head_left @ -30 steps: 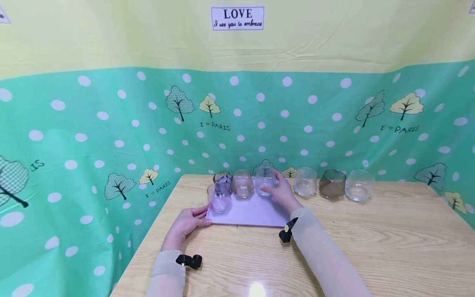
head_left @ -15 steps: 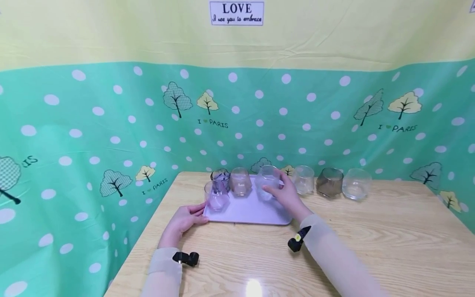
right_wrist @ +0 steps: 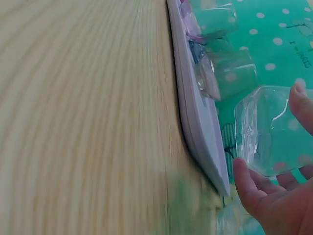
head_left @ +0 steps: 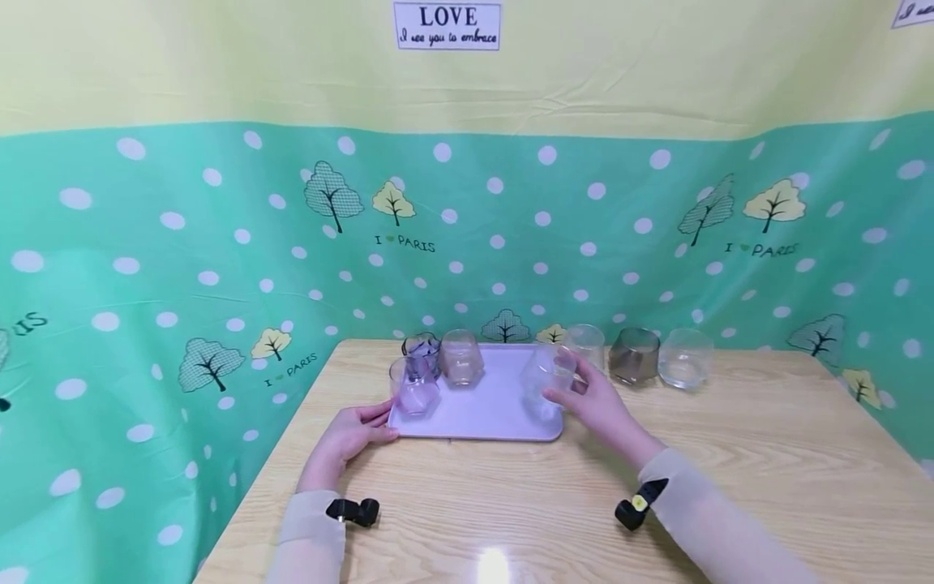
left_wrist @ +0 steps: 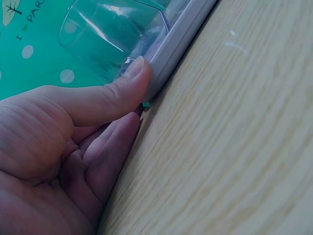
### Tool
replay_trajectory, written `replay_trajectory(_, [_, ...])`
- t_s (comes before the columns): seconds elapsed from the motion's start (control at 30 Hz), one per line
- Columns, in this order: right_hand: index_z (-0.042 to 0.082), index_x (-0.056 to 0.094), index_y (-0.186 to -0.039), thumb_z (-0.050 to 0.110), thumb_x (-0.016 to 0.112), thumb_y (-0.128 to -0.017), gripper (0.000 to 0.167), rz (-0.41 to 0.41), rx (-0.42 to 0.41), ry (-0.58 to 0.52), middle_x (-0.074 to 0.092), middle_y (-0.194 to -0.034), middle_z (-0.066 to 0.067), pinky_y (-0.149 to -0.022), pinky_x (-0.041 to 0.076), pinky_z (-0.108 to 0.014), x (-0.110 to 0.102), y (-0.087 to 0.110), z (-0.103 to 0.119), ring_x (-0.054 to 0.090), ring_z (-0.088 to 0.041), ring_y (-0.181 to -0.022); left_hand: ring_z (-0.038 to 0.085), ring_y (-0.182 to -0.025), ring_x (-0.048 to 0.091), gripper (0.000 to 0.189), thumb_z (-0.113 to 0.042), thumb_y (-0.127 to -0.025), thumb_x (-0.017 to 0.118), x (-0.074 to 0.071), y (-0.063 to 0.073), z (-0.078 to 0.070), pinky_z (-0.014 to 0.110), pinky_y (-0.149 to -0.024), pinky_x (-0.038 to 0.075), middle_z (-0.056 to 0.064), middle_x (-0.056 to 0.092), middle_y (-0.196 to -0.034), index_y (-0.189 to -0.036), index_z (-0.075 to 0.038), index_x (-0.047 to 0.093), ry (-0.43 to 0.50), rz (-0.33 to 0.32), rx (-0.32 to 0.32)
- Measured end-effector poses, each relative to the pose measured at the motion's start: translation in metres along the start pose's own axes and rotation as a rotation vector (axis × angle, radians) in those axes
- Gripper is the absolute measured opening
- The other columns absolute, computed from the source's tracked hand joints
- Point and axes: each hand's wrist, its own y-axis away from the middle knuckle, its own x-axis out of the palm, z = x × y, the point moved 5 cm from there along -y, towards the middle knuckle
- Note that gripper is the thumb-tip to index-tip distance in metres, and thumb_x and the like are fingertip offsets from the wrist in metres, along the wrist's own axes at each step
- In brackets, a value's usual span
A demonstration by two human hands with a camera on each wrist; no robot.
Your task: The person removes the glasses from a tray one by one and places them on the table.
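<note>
My right hand (head_left: 606,410) holds a clear faceted drinking glass (head_left: 541,381) over the right end of a pale lilac tray (head_left: 485,418). Thumb and fingers curve around the glass in the right wrist view, and its base stands off from the tray there. At the tray's front left corner, my left hand (head_left: 346,438) grips the edge; its thumb (left_wrist: 124,90) lies on the rim. The tray's left part bears a pinkish glass (head_left: 417,397), a dark-patterned glass (head_left: 430,347) behind it, and a light brown glass (head_left: 461,361).
Right of the tray, along the table's back, stand a clear glass (head_left: 589,339), a smoky brown glass (head_left: 635,358) and another clear glass (head_left: 686,361). A green dotted curtain (head_left: 511,276) hangs directly behind the wooden table (head_left: 474,495).
My right hand has brought the clear glass from the tray's back edge toward the front right. The left hand keeps its hold on the tray corner. The head view has shifted slightly.
</note>
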Motion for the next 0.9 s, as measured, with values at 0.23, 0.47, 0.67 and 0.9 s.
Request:
replay_trajectory(0.23, [0.012, 0.035, -0.166, 0.025, 0.085, -0.095, 0.088, -0.018, -0.045, 0.049, 0.04, -0.168, -0.016, -0.101, 0.058, -0.031, -0.043, 0.015, -0.01, 0.05, -0.044, -0.145, 0.036, -0.145, 0.05, 0.07, -0.007, -0.079, 0.094, -0.002, 0.001, 0.001, 0.056, -0.127, 0.025, 0.015, 0.07, -0.134, -0.143, -0.003, 0.066, 0.016, 0.003, -0.013])
replay_trajectory(0.47, [0.01, 0.032, -0.168, 0.032, 0.085, -0.095, 0.092, -0.071, -0.016, 0.152, 0.041, -0.166, -0.022, -0.091, 0.059, -0.02, -0.097, 0.038, -0.024, 0.053, -0.045, -0.141, 0.037, -0.145, 0.049, 0.07, -0.005, -0.079, 0.094, -0.001, 0.002, -0.002, 0.057, -0.127, 0.024, 0.016, 0.069, -0.135, -0.144, -0.002, 0.065, 0.034, 0.004, -0.018])
replay_trajectory(0.67, [0.007, 0.031, -0.167, 0.029, 0.081, -0.099, 0.088, -0.086, -0.017, 0.2, 0.042, -0.163, -0.024, -0.09, 0.059, -0.019, -0.141, 0.059, -0.038, 0.06, -0.001, -0.12, 0.037, -0.148, 0.045, 0.07, -0.006, -0.08, 0.094, -0.001, 0.002, -0.004, 0.058, -0.128, 0.021, 0.015, 0.069, -0.135, -0.144, -0.003, 0.065, 0.022, 0.011, -0.009])
replay_trajectory(0.9, [0.008, 0.026, -0.169, 0.028, 0.076, -0.102, 0.086, -0.073, -0.002, 0.26, 0.043, -0.161, -0.022, -0.086, 0.06, -0.019, -0.193, 0.079, -0.052, 0.057, 0.014, -0.112, 0.037, -0.149, 0.044, 0.071, -0.006, -0.08, 0.093, -0.001, 0.002, -0.005, 0.057, -0.129, 0.02, 0.014, 0.069, -0.136, -0.144, -0.003, 0.065, 0.014, 0.017, -0.007])
